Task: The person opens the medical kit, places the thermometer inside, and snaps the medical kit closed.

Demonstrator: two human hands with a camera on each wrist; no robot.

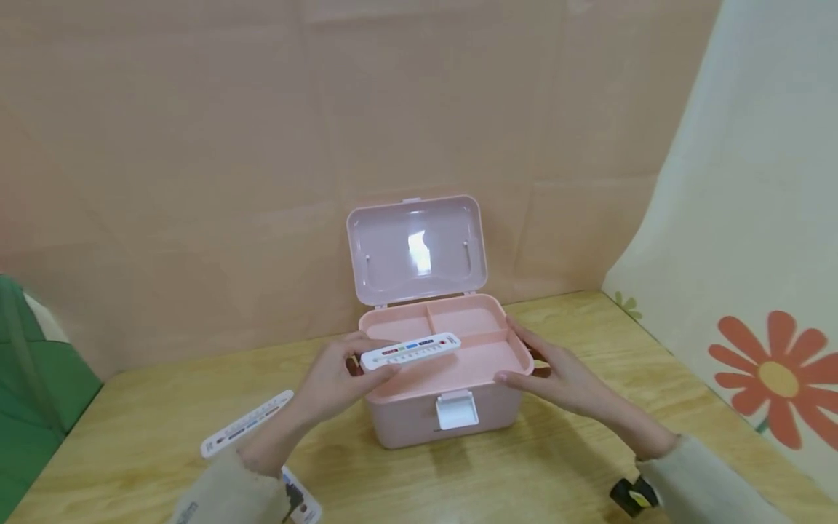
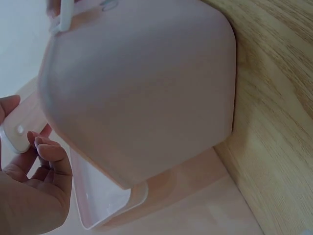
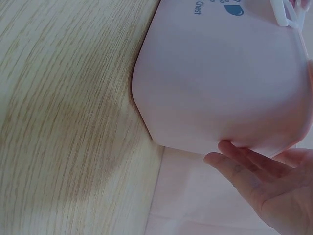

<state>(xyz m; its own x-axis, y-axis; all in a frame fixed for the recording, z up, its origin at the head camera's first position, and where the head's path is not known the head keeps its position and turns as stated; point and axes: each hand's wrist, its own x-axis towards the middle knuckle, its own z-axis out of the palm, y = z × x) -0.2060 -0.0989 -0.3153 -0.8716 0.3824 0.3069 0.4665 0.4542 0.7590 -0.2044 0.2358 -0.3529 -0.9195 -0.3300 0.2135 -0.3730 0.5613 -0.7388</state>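
One white thermometer (image 1: pixel 244 426) lies on the bench (image 1: pixel 563 469) beside the left forearm (image 1: pixel 278 435). Beyond it, I see the left hand (image 1: pixel 342 372) pinching a second thermometer (image 1: pixel 411 351) over the pink box (image 1: pixel 406 426), whose right side the right hand (image 1: pixel 564 371) touches with outstretched fingers. The lid (image 1: pixel 386 256) stands raised behind, before a beige backdrop (image 1: pixel 262 160).

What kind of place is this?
Probably a table indoors, maybe set up for showing things: there's a wooden table, a plain brown backdrop behind it, and a pale sheet with a big red flower beside it.
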